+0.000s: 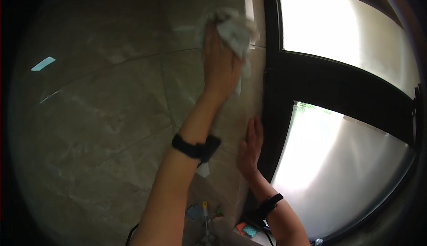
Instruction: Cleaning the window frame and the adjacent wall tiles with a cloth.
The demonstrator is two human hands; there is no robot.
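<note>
With my left arm reaching up, my left hand [220, 70] presses a crumpled white cloth [236, 35] against the beige tiled wall [111, 95]. The cloth and fingertips are smeared by motion, and folds of it hang beside the hand. Lower and to the right, my right hand [251, 150] lies along the wall's edge beside the dark window frame [280, 79]. Its fingers are stretched out with nothing in them. A black band with a small box [195, 147] is around my left wrist, and another black band [269, 206] is around my right one.
Bright frosted panes [329, 28] fill the right side within the dark frame. Low down, between my forearms, are a yellow-ended tool [205, 210], a bluish cloth-like piece [194, 212] and orange and teal items [249, 231]. Thin cables hang near both forearms.
</note>
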